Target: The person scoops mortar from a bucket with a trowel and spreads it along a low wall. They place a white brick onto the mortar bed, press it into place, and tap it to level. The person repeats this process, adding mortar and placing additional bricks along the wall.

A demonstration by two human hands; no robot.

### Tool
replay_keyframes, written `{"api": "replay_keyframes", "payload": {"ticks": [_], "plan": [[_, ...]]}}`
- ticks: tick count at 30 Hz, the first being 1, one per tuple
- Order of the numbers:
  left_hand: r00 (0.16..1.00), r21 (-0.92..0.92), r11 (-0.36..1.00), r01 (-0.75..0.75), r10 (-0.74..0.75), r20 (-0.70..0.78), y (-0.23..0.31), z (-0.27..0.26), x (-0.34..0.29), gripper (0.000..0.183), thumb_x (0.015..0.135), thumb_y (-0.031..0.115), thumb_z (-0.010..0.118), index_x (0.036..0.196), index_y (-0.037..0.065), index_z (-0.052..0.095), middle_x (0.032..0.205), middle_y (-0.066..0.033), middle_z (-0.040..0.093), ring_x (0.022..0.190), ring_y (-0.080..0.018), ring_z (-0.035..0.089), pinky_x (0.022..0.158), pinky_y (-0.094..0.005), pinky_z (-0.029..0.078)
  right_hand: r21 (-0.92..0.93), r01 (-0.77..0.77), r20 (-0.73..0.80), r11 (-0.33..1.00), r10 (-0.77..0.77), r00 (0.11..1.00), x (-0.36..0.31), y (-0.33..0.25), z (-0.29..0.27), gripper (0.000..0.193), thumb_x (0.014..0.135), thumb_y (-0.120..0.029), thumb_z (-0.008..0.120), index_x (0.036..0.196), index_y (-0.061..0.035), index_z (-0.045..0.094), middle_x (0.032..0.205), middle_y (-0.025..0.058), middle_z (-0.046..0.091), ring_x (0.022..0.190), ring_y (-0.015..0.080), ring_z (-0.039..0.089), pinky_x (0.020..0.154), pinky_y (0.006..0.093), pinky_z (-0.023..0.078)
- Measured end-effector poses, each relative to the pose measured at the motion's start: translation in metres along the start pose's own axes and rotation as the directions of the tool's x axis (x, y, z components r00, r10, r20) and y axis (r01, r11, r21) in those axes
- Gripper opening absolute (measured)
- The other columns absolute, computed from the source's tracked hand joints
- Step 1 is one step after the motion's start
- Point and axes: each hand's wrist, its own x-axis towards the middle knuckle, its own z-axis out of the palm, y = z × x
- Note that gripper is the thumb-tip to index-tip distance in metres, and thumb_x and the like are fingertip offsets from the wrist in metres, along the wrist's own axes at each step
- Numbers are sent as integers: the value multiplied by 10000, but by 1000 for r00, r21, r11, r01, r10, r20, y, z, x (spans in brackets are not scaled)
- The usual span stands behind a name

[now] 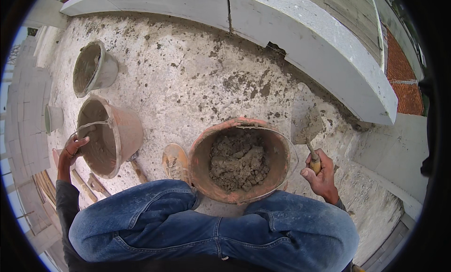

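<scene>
My right hand is wrapped round the wooden handle of a trowel. Its mortar-smeared blade points away from me, over the floor beside the low block wall. Between my knees stands a reddish bucket holding lumpy grey mortar. Over to the left, my left hand grips the wire handle of a second reddish bucket. That bucket leans toward the left in view, its inside coated with wet mortar.
A grey bucket stands beyond the left one, and a small pale green bucket is further left. Long-handled tools lie near my left knee. The low wall of light blocks curves along the far and right side. Mortar crumbs speckle the concrete floor.
</scene>
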Motion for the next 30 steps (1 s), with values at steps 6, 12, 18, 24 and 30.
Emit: {"api": "replay_keyframes", "payload": {"ticks": [6,12,18,24,30], "plan": [[983,-192,966,172,-182,-38,-81,-30,-7,642,912,552,823,1307,96,604,1153,-65,703,949,-212,708,751,-427,615,205,27,35,978,-35,999,11,-15,25,569,814,-365,955,1027,-46,534,845,35,580,736,116,582,660,304,504],[900,-147,983,-107,33,-434,-17,-84,24,1025,864,768,733,1536,36,480,1486,-207,548,1305,-359,572,1018,-553,532,297,-102,-86,949,133,987,28,-37,54,487,810,48,875,1030,-76,459,922,67,594,786,107,605,686,288,531],[907,-334,920,-205,51,-417,53,-45,96,1043,942,731,662,1623,-1,364,1581,-312,447,1377,-452,552,1035,-613,527,176,-27,-83,984,42,996,40,-31,53,475,821,60,826,1055,-94,443,924,49,583,784,103,585,688,267,501],[999,-493,870,-15,-8,-44,68,-31,176,920,1053,479,655,1637,-88,226,1572,-421,402,1200,-525,660,958,-624,604,12,-7,-93,1000,9,996,48,-17,45,490,800,35,846,1054,-87,445,897,42,582,778,100,587,700,265,509],[997,-727,684,-62,83,-7,81,-33,197,493,1049,156,668,1411,-110,465,1367,-370,510,1163,-479,650,894,-555,664,75,0,-95,997,8,995,46,-33,52,495,794,67,856,1035,-85,451,887,58,577,772,106,593,678,280,513]]}}
